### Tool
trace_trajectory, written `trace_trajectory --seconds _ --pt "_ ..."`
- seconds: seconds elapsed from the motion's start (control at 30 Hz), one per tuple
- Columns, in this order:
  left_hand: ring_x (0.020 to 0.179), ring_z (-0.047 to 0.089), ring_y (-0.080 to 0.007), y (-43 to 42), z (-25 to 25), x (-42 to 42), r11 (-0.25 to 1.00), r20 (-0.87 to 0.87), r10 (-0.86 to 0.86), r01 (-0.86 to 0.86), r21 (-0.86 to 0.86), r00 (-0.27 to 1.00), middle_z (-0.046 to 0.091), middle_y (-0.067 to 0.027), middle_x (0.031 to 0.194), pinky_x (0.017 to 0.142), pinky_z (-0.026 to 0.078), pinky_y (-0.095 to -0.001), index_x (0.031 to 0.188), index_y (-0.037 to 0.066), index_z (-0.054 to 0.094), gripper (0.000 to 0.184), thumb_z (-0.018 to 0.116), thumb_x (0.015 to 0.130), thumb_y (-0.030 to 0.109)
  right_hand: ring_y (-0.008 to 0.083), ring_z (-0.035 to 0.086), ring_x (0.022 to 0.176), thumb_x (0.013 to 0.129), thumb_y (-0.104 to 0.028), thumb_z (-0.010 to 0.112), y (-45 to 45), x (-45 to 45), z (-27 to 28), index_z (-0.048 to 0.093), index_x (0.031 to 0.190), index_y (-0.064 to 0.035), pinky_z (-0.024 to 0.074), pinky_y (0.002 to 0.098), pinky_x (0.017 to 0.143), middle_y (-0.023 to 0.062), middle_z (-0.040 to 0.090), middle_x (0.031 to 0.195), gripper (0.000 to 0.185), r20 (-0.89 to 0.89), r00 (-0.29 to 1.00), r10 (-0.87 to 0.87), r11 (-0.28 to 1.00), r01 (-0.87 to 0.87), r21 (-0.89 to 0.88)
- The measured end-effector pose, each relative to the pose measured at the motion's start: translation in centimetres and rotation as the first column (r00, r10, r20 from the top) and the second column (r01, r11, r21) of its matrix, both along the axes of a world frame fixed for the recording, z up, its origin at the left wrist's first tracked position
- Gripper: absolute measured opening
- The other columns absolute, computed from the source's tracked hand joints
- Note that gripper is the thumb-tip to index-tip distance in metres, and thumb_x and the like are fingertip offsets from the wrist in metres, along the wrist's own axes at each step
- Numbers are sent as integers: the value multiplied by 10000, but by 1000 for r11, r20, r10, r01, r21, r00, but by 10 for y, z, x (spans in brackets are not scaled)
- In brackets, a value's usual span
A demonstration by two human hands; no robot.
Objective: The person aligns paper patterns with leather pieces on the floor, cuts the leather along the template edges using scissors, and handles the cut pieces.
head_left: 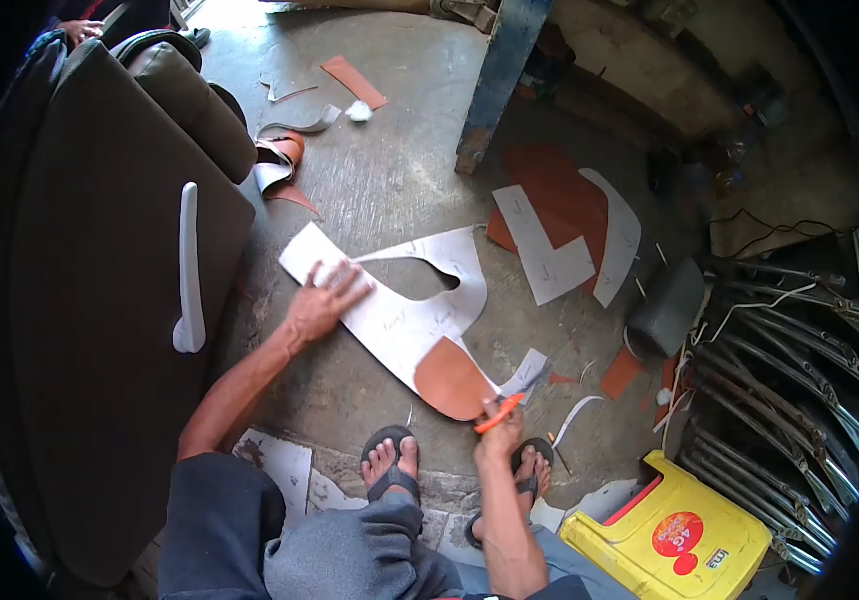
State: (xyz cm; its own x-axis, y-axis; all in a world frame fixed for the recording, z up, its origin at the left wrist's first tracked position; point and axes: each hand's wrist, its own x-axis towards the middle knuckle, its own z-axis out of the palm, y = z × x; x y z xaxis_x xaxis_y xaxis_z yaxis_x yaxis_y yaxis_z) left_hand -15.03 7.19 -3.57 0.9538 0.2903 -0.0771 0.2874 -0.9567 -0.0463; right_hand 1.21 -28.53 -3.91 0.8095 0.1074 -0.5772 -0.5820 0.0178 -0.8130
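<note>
A large white sheet (389, 315) with pen marks lies on the floor ahead of me, its outline curved and cut into. At its near end a rounded reddish-brown piece (452, 380) shows, perhaps the sheet's other face folded over. My left hand (324, 298) rests on the sheet's left part with fingers spread. Orange-handled scissors (501, 412) are in my right hand (498, 437), at the near right edge of the brown piece. The blades are mostly hidden, so I cannot tell how far apart they are.
Brown and white cut pieces (547, 250) lie at the right, with scraps (354, 80) farther off. A dark upholstered seat (119, 300) stands at left. Folded metal chair frames (769, 400) and a yellow plastic stool (669, 530) are at right. Another person's hand (81, 31) shows top left.
</note>
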Motion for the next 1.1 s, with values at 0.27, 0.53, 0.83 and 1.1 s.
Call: trace_trajectory --seconds 0.27,0.53,0.83,1.1 --pt "1265 492 -368 -176 39 -32 240 42 910 -443 -864 412 447 -223 1414 1073 363 -546 1451 6 371 684 680 870 191 238 653 864 832 28 718 35 -78 15 484 1131 -10 598 375 714 117 598 1037 382 -252 964 -83 992 104 68" --pt "1170 589 -252 -252 46 -34 -820 -805 527 411 -399 271 593 -135 1257 1006 504 -423 1280 50 542 497 681 938 383 186 664 784 832 9 730 37 -93 49 496 1043 -45 617 343 706 90 614 942 320 -298 954 -7 976 71 204" --pt "950 663 -257 -265 11 -18 -854 -858 335 510 -101 391 680 -103 990 837 546 -423 1061 77 625 262 742 899 246 184 670 741 870 -15 707 22 -99 58 526 1099 -47 611 322 686 82 626 941 294 -297 945 137 988 -108 112" --pt "1087 675 -331 -266 16 -7 -829 -881 413 496 -258 232 674 -177 1157 994 546 -536 1216 6 537 325 668 930 87 147 647 648 934 -480 672 -45 -80 101 495 1048 -13 544 263 576 87 625 796 513 -393 718 574 702 -679 -216"
